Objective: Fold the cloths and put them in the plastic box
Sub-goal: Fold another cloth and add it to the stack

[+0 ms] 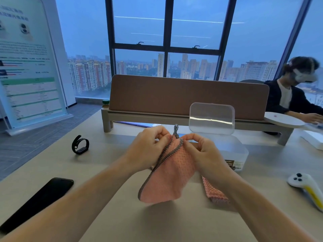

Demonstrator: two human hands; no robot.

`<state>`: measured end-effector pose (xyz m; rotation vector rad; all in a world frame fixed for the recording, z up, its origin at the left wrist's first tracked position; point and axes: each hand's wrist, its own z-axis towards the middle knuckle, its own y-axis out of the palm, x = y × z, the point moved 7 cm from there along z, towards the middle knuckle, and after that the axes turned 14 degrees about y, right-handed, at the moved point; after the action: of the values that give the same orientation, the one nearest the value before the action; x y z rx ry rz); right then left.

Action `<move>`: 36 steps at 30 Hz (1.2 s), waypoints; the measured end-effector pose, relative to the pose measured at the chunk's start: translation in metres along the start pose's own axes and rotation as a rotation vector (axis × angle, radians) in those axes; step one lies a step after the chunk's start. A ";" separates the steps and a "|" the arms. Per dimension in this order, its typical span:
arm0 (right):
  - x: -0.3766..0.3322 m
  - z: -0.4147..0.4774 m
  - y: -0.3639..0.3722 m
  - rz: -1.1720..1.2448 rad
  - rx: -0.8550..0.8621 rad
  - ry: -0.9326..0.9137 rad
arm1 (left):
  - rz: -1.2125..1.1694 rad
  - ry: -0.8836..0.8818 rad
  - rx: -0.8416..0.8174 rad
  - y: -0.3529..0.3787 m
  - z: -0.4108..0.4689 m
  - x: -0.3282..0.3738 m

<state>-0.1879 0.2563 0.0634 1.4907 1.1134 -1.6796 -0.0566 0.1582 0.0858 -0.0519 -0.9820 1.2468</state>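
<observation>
A pink cloth (167, 179) with a black-and-white checked border and a hanging loop hangs above the table in the middle of the view. My left hand (148, 147) pinches its top edge on the left, my right hand (202, 152) pinches it on the right, and the two hands almost meet at the loop. The cloth's lower part droops toward the table; one corner trails under my right forearm. Just behind my right hand stands the clear plastic box (239, 151), partly hidden. Its clear lid (211, 118) leans upright behind it.
A black phone (38, 201) lies at the left front and a black wristband (80, 145) further back. A white and yellow controller (307, 187) lies at the right. A desk divider (188, 96) on a shelf closes the back. Another person (293, 95) sits at far right.
</observation>
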 end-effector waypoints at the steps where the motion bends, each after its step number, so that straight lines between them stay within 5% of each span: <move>1: -0.003 -0.001 0.000 0.009 -0.010 -0.014 | -0.026 -0.012 -0.003 0.003 0.001 0.002; 6: -0.019 -0.008 -0.006 -0.063 0.041 -0.127 | -0.252 -0.028 -0.056 0.017 -0.016 0.016; 13: -0.033 -0.012 -0.022 -0.235 0.180 -0.221 | -0.088 0.173 0.077 0.015 -0.022 0.025; 36: -0.083 -0.013 -0.015 -0.601 0.002 -0.333 | -0.261 0.160 0.208 -0.001 -0.012 0.018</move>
<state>-0.1812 0.2680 0.1477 0.8612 1.4516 -2.2221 -0.0484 0.1782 0.0892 0.1337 -0.6924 1.0802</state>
